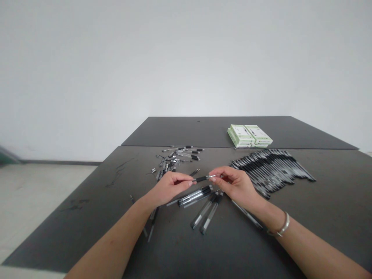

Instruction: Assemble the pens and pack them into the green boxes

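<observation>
Even, soft light; faint shadow under the right hand (235, 186); edges seem warped.

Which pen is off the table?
The short black pen section, pinched between the left hand and right hand; the other pens lie on the table.

left hand (170, 188), right hand (236, 186): bare | forearms (113, 248): bare | right wrist (269, 217): slim silver bangle (282, 224)

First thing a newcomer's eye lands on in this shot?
The two bare hands at centre: the left hand and right hand both pinch a black pen section. To their right lies a dense row of black pens, to the left a loose heap of pen parts; pale green boxes sit beyond.
</observation>
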`<action>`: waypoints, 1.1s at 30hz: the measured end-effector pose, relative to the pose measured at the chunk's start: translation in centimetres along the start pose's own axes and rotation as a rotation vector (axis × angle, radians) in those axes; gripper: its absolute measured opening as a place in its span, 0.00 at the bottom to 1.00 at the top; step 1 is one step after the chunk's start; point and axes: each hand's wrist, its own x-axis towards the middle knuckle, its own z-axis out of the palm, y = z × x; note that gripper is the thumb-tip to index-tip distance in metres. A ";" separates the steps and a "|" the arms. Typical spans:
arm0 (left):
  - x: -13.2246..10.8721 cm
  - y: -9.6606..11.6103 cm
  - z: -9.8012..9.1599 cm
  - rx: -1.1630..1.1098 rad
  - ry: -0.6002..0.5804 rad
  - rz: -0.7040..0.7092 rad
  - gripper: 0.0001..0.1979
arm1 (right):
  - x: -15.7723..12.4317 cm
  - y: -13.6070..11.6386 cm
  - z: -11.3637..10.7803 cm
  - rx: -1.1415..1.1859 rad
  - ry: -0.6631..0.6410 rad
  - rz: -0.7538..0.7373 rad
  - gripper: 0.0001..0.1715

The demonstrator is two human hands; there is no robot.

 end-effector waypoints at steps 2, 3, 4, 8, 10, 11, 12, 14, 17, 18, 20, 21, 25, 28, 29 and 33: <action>0.0 -0.1 0.0 -0.006 -0.004 -0.002 0.14 | 0.0 0.0 0.0 0.012 -0.003 0.003 0.11; 0.0 -0.1 0.0 -0.010 -0.006 -0.002 0.14 | 0.0 0.0 0.1 0.016 -0.005 0.007 0.11; -0.1 -0.1 0.1 -0.012 -0.007 -0.002 0.14 | 0.0 0.0 0.1 0.018 -0.006 0.011 0.11; -0.1 0.1 0.1 -0.009 -0.014 0.007 0.14 | 0.0 -0.2 0.0 0.010 -0.017 0.014 0.12; -0.1 0.2 0.1 -0.008 -0.016 0.014 0.14 | 0.0 -0.3 0.0 0.017 -0.032 0.016 0.12; -0.1 0.3 0.1 -0.008 -0.016 0.017 0.14 | 0.0 -0.3 0.0 0.022 -0.040 0.018 0.12; -0.1 0.4 0.1 -0.008 -0.015 0.020 0.14 | 0.0 -0.3 0.0 0.025 -0.046 0.021 0.12; -0.1 0.5 0.1 -0.004 -0.015 0.024 0.14 | 0.0 -0.3 0.1 0.024 -0.057 0.021 0.13; -0.1 0.5 0.1 0.001 -0.016 0.026 0.14 | -0.1 -0.4 0.0 -0.002 -0.088 0.016 0.15; -0.1 0.4 0.2 0.001 -0.015 0.027 0.13 | -0.1 -0.4 0.0 -0.018 -0.099 0.016 0.17; -0.2 0.3 0.2 0.003 -0.013 0.028 0.13 | -0.1 -0.4 -0.1 -0.049 -0.112 0.021 0.19; -0.2 0.3 0.2 0.006 -0.013 0.027 0.13 | -0.1 -0.5 -0.2 -0.059 -0.118 0.023 0.19; -0.2 0.2 0.2 0.014 -0.022 0.020 0.14 | 0.0 -0.5 -0.3 -0.001 -0.160 0.037 0.19; -0.2 0.2 0.1 0.003 -0.012 0.013 0.13 | 0.0 -0.5 -0.3 0.146 -0.162 0.074 0.15; -0.2 0.2 0.1 0.003 -0.009 0.011 0.13 | 0.0 -0.4 -0.3 0.169 -0.152 0.082 0.16; -0.1 0.2 0.0 0.007 -0.015 0.017 0.14 | 0.1 0.1 -0.1 0.087 -0.098 0.072 0.13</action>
